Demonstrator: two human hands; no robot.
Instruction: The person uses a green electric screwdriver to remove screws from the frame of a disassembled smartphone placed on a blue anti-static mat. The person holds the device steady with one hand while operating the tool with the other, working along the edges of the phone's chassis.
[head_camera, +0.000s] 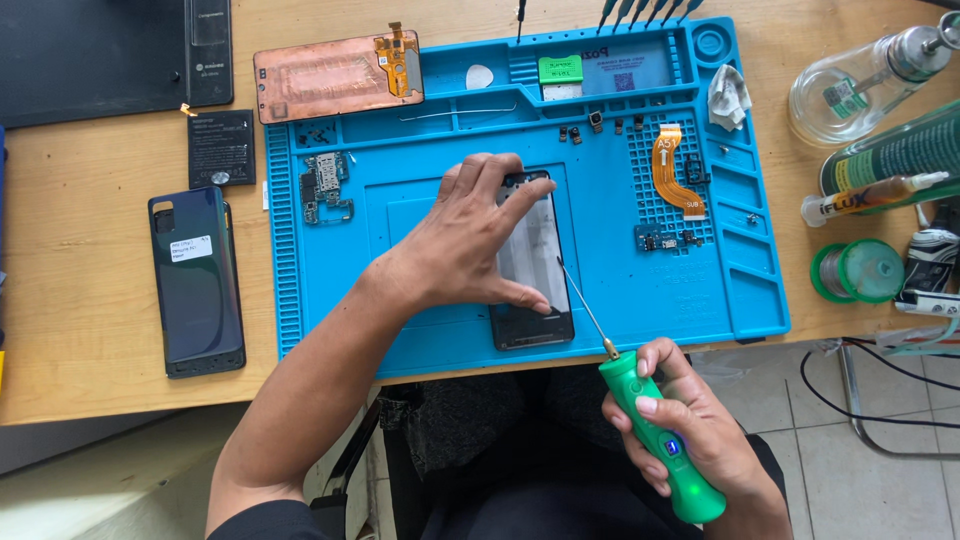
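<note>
Below, left hand (470, 240) spread on phone frame (535, 262), right hand (680, 425) gripping green screwdriver (655, 435)

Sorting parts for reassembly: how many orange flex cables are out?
2. One flex cable lies on the blue repair mat's right grid area; the other flex cable is attached to the copper-backed screen at the mat's top-left edge. Others may be hidden.

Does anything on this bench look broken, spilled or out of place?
Nothing spilled. The phone frame under the left hand is stripped open, and its small parts lie loose across the blue mat.
</note>
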